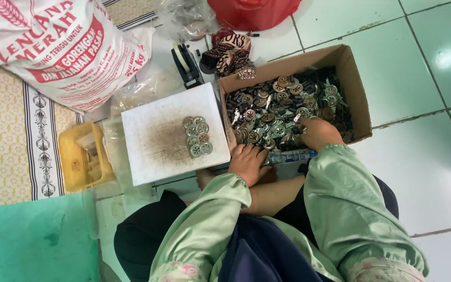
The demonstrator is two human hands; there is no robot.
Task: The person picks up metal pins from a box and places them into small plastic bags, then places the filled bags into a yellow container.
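A cardboard box (352, 73) on the tiled floor is full of small round metal discs (283, 104) and dark pieces. My right hand (317, 131) reaches into the box's near side, fingers buried among the parts; whether it grips any is hidden. My left hand (247, 162) rests at the box's near left corner, fingers curled against the edge beside a white foam block (152, 156). On that block several round discs (197, 136) lie in two short rows. Both arms wear pale green sleeves.
A yellow plastic tray (82, 156) sits left of the block. A large white printed sack (63, 47) lies at the top left on a patterned mat. A tape dispenser (186, 62), a red bag (251, 11) and clear plastic bags lie behind. A green sheet (32, 240) lies at the bottom left.
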